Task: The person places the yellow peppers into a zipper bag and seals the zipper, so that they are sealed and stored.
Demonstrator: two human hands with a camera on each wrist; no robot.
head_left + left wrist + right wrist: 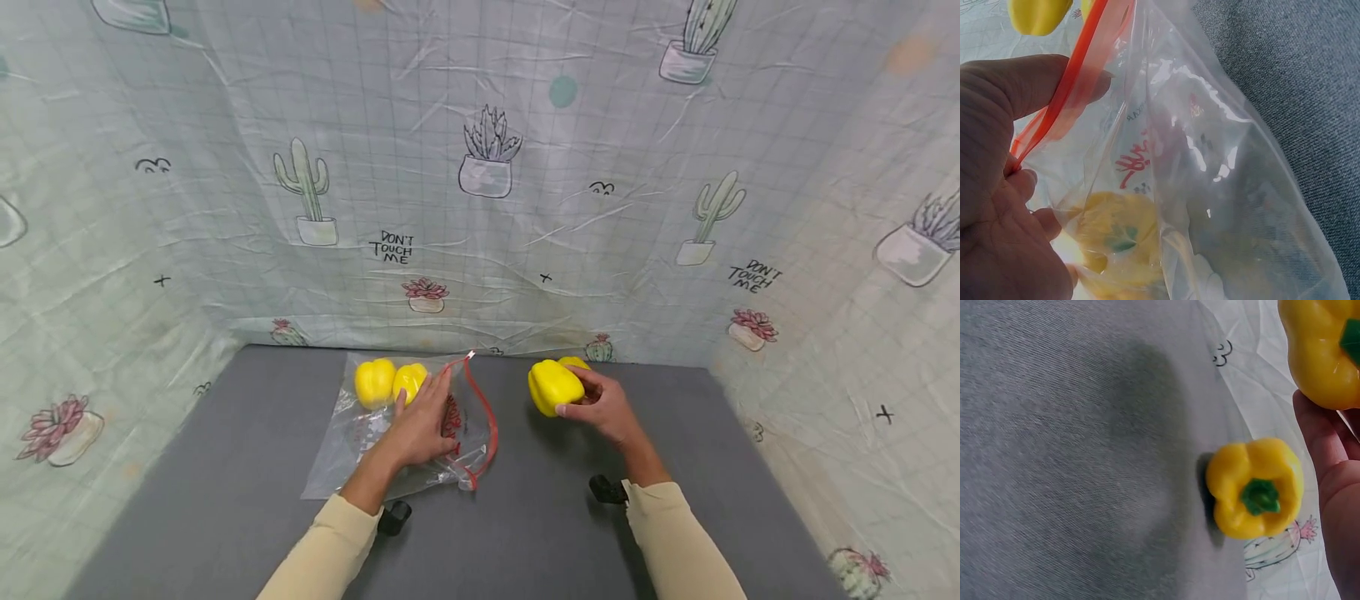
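Observation:
A clear plastic bag (337,454) with a red zip strip (1079,69) along its mouth lies on the table's left half. Inside it are two yellow bell peppers (374,383) (409,381). My left hand (422,421) lies over the bag and grips its mouth edge, the thumb tip showing through the red strip. In my right hand (606,408) is another yellow bell pepper (553,387), raised above the table to the right of the bag. Behind that hand stands one more yellow bell pepper (1254,489), green stem toward the right wrist camera, partly hidden in the head view.
The grey cloth-covered table (525,533) ends at a hanging curtain (480,242) printed with cacti, which encloses the back and both sides. Dark wrist camera mounts (394,518) sit at both wrists.

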